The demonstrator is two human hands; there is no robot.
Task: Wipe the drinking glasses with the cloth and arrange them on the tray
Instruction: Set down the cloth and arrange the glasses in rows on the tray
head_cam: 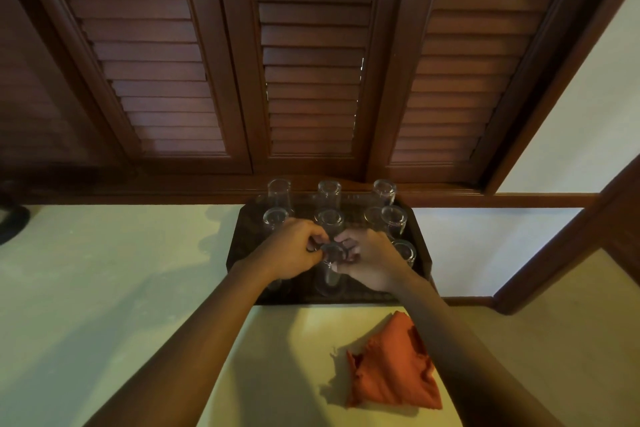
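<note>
Head view: both hands met over one glass (330,267) at the tray's (242,246) near-middle. Left hand (294,248) and right hand (369,258) each pinched its upturned base with curled fingers, left from one side, right from the other, about equally near. Glass stood inverted, long axis vertical, mouth down toward the tray; whether it had touched down I couldn't tell. Other glasses stood inverted behind and right of it. Cloth (393,366) lay off the tray's near edge, under the right forearm, unheld.

Dark rectangular tray (420,246) sits at 12 o'clock on the pale table (284,357), clear upturned drinking glasses (384,191) on it; crumpled orange cloth (391,367) at 5 o'clock.
</note>
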